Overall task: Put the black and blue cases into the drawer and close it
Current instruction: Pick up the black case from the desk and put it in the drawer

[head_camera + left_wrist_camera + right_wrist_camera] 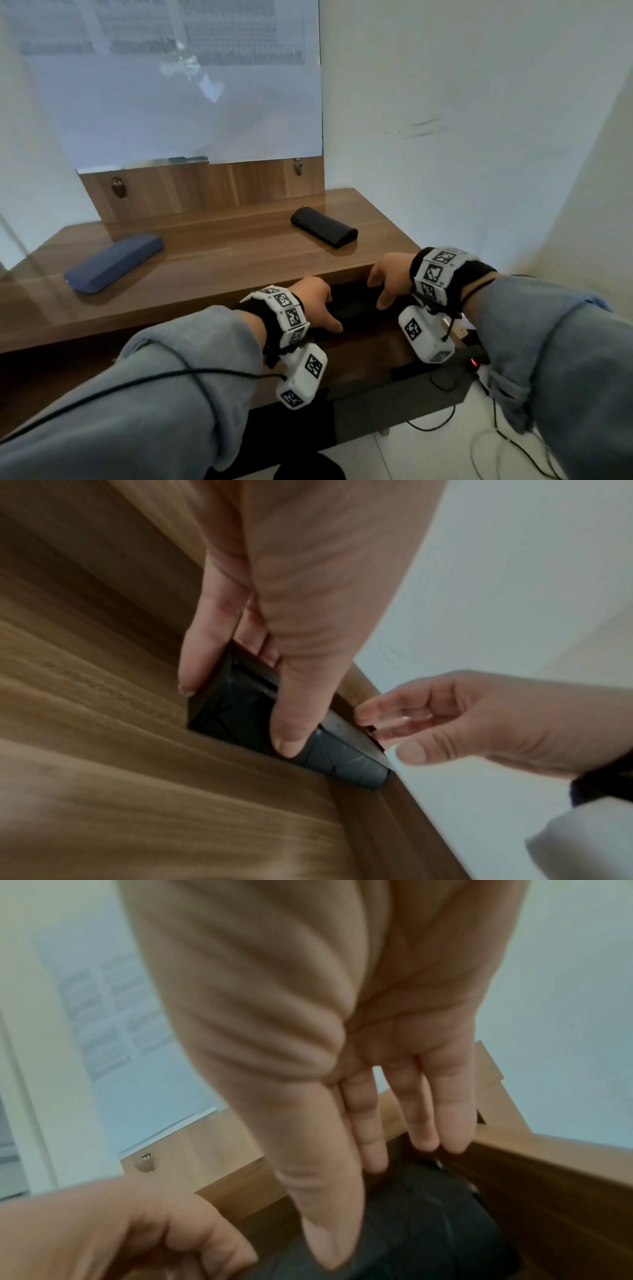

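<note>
The blue case (114,262) lies on the left of the wooden desk top (219,260); the black case (323,226) lies at the back right. Both are untouched. Below the desk's front edge the drawer (370,346) stands a little way out, its dark inside (240,710) showing. My left hand (317,301) reaches into that gap with curled fingers and grips the drawer front, thumb (291,737) over the edge. My right hand (390,277) hangs just to its right with relaxed, straight fingers (424,1123) over the opening, holding nothing.
A paper-covered panel (178,102) on a wooden back board (205,188) rises behind the desk. A white wall (479,137) closes the right side. Black cables and a small device with a red light (474,363) lie on the tiled floor at the lower right.
</note>
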